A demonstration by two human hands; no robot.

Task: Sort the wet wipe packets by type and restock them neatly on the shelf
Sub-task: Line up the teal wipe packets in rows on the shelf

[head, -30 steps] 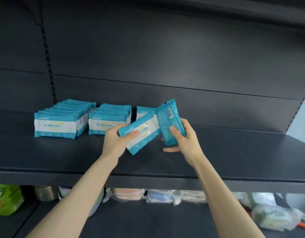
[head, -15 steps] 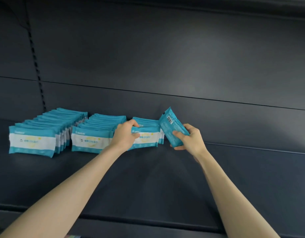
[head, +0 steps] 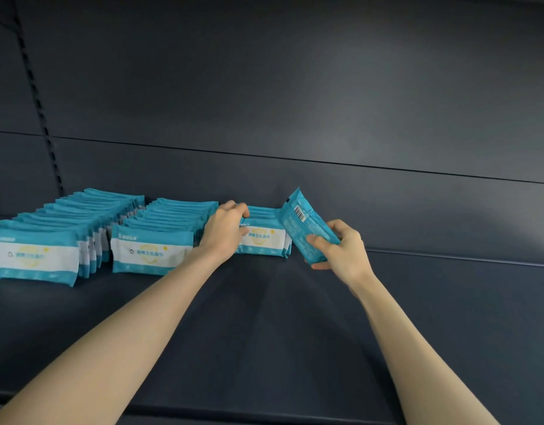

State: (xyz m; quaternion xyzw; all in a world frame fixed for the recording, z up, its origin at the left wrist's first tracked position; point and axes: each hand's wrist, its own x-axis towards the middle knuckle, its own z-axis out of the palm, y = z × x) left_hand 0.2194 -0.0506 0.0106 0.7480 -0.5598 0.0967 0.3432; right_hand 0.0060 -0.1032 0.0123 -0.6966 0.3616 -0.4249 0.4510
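Wipe packet (head: 307, 228) clamped in right hand (head: 344, 253), beside short row (head: 264, 237) gripped by left hand (head: 221, 231); careless insertion could topple row.

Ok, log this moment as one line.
left hand: grips third-row front packet | right hand: holds tilted spare packet, barcode showing | shelf: left row, middle row standing | step: seating packet

Shelf (head: 264, 332): left row (head: 34, 259), middle row (head: 154, 253), right row (head: 264, 240) of wet wipe packets side by side; loose packet (head: 307, 228) just right of right row.
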